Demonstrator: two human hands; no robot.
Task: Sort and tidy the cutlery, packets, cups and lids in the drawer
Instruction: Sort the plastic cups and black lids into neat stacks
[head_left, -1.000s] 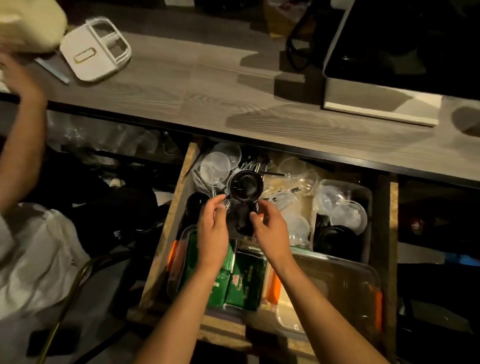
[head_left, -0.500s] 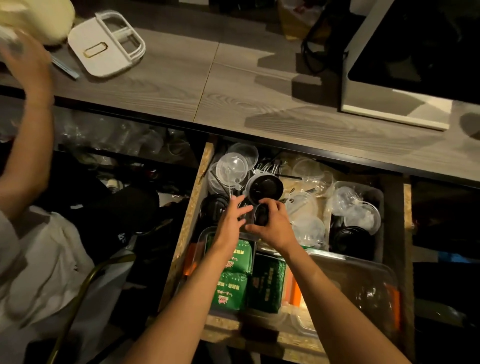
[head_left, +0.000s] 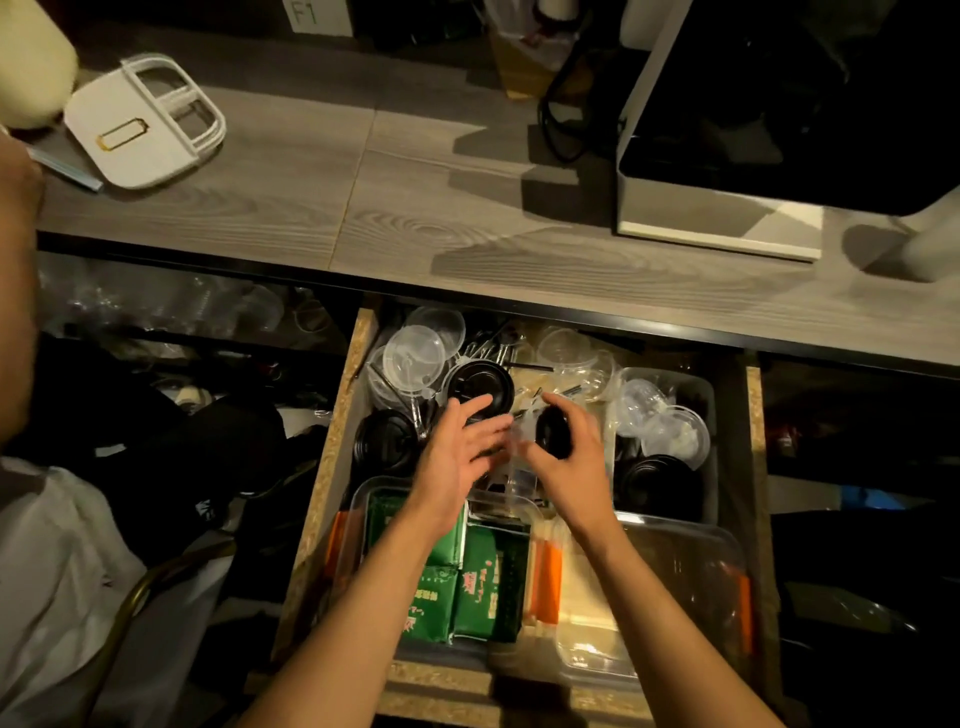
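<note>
Black lid is up in your right hand, gripped by the rim and held on edge, so its flat face looks across toward your left hand rather than up at you; being round it has no long axis to speak of. It hangs above the middle of the drawer, just in front of another black lid lying flat among the clutter. Your left hand is spread wide beside it, fingers straight and holding nothing, though it is blurred and I cannot tell whether the fingertips touch anything clear. This lid looks like thin moulded plastic: very light, a bit springy, probably slick, so I'd keep the hold on the rim with thumb against fingers and not squeeze the centre, which would likely flex. Behind sit the clear lids, toward the drawer's far left, with a stack of black lids at the left wall. The grey bin on the right holds more clear and black lids, and the green packets lie in a clear tray nearest you. The counter runs beyond.
</note>
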